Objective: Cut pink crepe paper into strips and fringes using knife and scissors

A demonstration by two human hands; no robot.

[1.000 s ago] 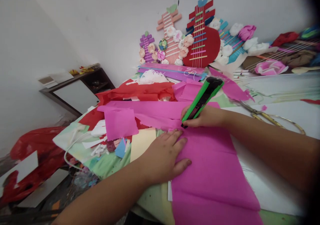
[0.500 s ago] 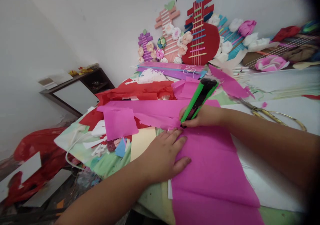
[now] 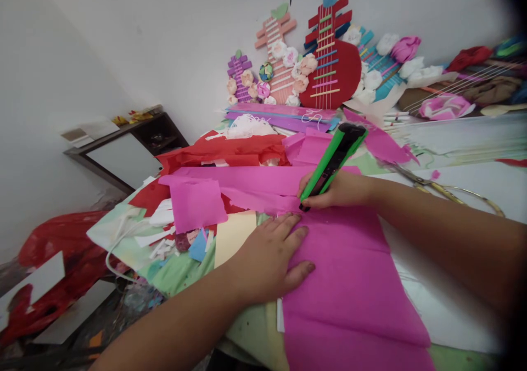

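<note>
A long sheet of magenta paper (image 3: 349,294) lies over the table and hangs toward me. My left hand (image 3: 272,256) rests flat on its left edge, fingers spread, holding nothing. Closed around a green and black utility knife (image 3: 333,165) is my right hand (image 3: 335,190), just right of the left fingertips. The knife leans to the right with its lower tip at the paper; the blade itself is too small to make out. A magenta strip (image 3: 255,181) and a square magenta piece (image 3: 197,203) lie beyond the left hand.
Gold-handled scissors (image 3: 440,187) lie to the right, by white sheets. Red paper (image 3: 230,149), a cream card (image 3: 236,234) and paper scraps cover the left. Several paper guitar-like crafts, one of them red (image 3: 337,74), lean on the wall. A dark shelf (image 3: 135,146) stands at the left.
My right hand has shifted slightly to the right with the utility knife, which leans a little more. My left hand stays in place on the magenta paper.
</note>
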